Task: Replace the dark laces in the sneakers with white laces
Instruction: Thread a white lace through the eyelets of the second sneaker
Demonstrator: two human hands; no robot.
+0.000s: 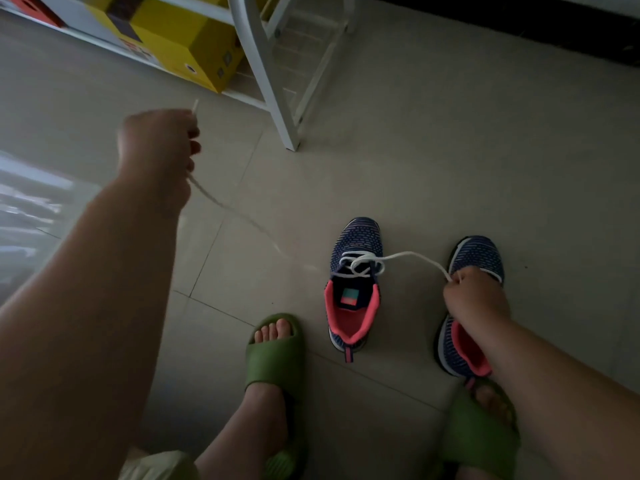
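Both hands are closed on the same white lace point(408, 255), one at each end. From the head camera I see my left hand point(157, 143) raised high and out to the left, arm stretched forward, fingers curled into a fist round the lace; the tip of it pokes up above the knuckles, and the strand runs down and to the right from under the fist, blurred along most of its length. My right hand point(476, 294) sits low, forearm coming in from the lower right, fingers pinching the other end just above the right sneaker point(479, 258), which the hand and wrist partly cover.

That lace crosses a few times through the front eyelets of the left sneaker point(355, 285), which stands on the tiled floor point(433, 150) between my two feet, toe pointing away. It is navy knit with pale flecks and a coral-pink lining; its upper eyelets hold nothing. Beside it, the right sneaker matches it and lies close by.

Green slides point(275, 355) are on both feet. A white metal frame point(273, 98) and a yellow box point(180, 39) stand further back.
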